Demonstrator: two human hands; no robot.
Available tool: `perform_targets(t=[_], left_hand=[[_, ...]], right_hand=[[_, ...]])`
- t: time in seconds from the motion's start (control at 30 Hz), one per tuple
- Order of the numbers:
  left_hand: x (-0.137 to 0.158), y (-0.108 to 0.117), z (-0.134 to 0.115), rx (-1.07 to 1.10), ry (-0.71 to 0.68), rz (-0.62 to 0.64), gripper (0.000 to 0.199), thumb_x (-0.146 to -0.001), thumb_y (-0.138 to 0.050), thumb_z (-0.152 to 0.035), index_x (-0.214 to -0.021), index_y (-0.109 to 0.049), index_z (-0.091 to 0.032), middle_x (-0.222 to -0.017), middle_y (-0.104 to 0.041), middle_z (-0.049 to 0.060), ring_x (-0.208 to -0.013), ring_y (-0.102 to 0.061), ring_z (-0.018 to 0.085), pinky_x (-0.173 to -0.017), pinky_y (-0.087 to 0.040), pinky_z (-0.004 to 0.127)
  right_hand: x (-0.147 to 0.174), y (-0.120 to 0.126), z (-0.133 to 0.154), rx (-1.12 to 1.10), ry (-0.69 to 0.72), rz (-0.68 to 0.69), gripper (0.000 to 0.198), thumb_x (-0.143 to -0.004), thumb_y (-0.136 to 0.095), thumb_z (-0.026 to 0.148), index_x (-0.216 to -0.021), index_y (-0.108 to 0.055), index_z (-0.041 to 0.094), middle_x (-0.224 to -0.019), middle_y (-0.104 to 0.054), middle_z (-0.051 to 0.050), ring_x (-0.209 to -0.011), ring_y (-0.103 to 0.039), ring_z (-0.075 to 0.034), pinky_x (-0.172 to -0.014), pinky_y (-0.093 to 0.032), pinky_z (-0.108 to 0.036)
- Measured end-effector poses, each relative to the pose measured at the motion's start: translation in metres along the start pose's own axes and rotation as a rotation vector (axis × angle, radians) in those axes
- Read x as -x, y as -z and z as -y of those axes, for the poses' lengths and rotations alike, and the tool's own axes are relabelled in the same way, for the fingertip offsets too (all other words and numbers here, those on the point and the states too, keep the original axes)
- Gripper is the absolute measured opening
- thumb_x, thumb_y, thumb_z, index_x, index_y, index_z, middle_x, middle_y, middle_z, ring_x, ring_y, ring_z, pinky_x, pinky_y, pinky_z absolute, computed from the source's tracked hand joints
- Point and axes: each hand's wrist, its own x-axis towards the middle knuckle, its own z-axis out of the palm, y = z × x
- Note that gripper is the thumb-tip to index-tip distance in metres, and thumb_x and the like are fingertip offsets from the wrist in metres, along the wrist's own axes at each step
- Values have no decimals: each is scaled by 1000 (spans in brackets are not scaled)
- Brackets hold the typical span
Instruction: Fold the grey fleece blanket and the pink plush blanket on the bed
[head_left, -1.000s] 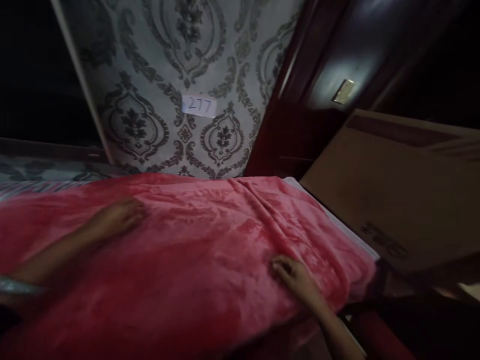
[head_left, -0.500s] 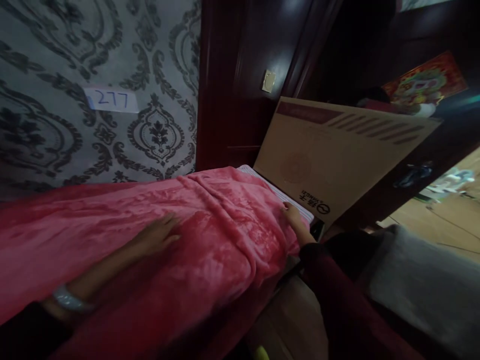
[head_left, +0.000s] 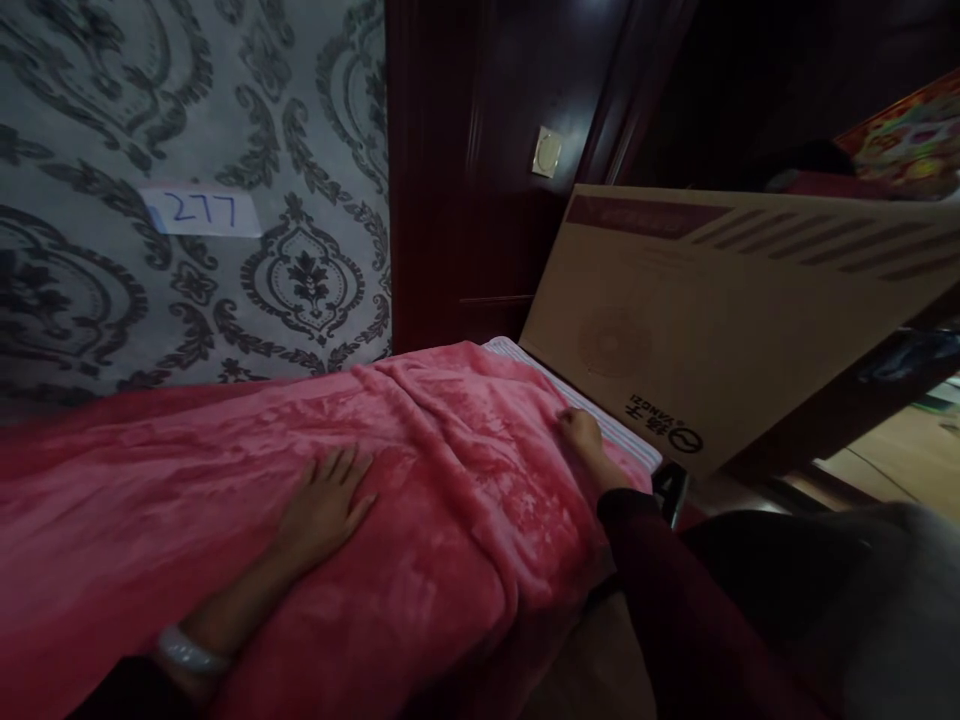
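Observation:
A pink-red plush blanket (head_left: 442, 520) covers the bed, with a raised fold running across it. My left hand (head_left: 322, 505) lies flat on the blanket, its fingers spread and holding nothing. At the blanket's far right edge, my right hand (head_left: 583, 435) is closed with the fingers curled, pinching the cloth there. A strip of striped bedding (head_left: 615, 440) shows just past that edge, close to my right hand. The fingertips of my right hand are partly hidden.
A large cardboard box (head_left: 720, 330) leans behind the end of the bed, by dark red wooden panelling (head_left: 465, 180). On the left rises a patterned wall (head_left: 307, 270) with a paper label (head_left: 202, 212) reading 277. Tiled floor (head_left: 892, 460) shows at the right.
My left hand has moved slightly up and now rests flat with its fingers spread. My right hand stays at the blanket's edge. The view has shifted a little, bringing the box nearer.

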Motion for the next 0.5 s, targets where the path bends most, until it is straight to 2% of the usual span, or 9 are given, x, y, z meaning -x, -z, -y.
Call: perform_targets(t=[0.07, 0.13, 0.2, 0.23, 0.27, 0.3, 0.33, 0.43, 0.5], left_hand=[[0, 0, 1, 13, 2, -8, 64, -96, -43, -49, -151, -52, -18, -159, -44, 17, -148, -41, 37, -119, -29, 61], [-1, -1, 1, 24, 1, -2, 65, -96, -42, -50, -152, -51, -18, -160, -43, 17, -148, -40, 38, -119, -30, 62], [-1, -1, 1, 29, 4, 13, 66, -96, -41, -51, -153, -50, -18, -161, -41, 17, -149, -38, 38, -119, -30, 62], [-1, -2, 1, 32, 8, 18, 67, -96, -41, -51, -153, -50, -17, -161, -41, 17, -150, -37, 39, -119, -29, 63], [-2, -1, 1, 35, 10, 19, 67, -96, -41, -51, -152, -50, -16, -161, -42, 18, -149, -37, 39, -119, -29, 63], [-2, -1, 2, 41, 10, 15, 67, -96, -41, -51, -152, -51, -16, -160, -42, 18, -149, -38, 39, -120, -29, 63], [-2, -1, 2, 47, 6, 9, 66, -96, -41, -51, -151, -52, -16, -160, -43, 18, -149, -38, 38, -120, -28, 63], [-2, -1, 2, 62, -13, -8, 65, -96, -41, -51, -150, -53, -17, -159, -44, 18, -148, -40, 38, -119, -29, 63], [-2, -1, 2, 62, -9, -9, 64, -96, -42, -51, -150, -53, -18, -160, -44, 17, -148, -40, 38, -119, -29, 63]], right_hand=[[20, 3, 8, -48, 105, -29, 34, -87, -47, 20, -103, -77, 15, -109, -75, -15, -101, -67, -25, -89, -49, -33], [50, 6, 13, -173, 314, 82, 30, -84, -50, 21, -96, -78, 19, -101, -75, -10, -94, -67, -23, -87, -50, -33], [83, 11, 12, -334, 513, 378, 22, -81, -57, 25, -87, -78, 21, -89, -75, -6, -81, -67, -20, -77, -52, -31], [97, 13, 10, -407, 555, 547, 20, -81, -59, 29, -85, -78, 22, -85, -74, -5, -76, -66, -19, -72, -52, -30], [108, 16, 7, -477, 556, 675, 21, -82, -61, 34, -85, -78, 22, -84, -74, -4, -73, -65, -18, -67, -52, -28], [115, 19, 5, -538, 519, 731, 25, -83, -62, 40, -88, -78, 21, -83, -74, -4, -71, -65, -18, -64, -51, -27], [118, 22, 2, -586, 457, 707, 29, -84, -61, 44, -93, -77, 21, -82, -73, -3, -69, -64, -17, -62, -51, -27], [100, 28, 0, -603, 247, 339, 39, -87, -56, 48, -104, -74, 18, -79, -72, -4, -64, -61, -16, -60, -50, -27], [79, 27, 5, -498, 178, 176, 38, -89, -51, 44, -99, -74, 15, -77, -72, -6, -63, -62, -17, -60, -51, -29]])
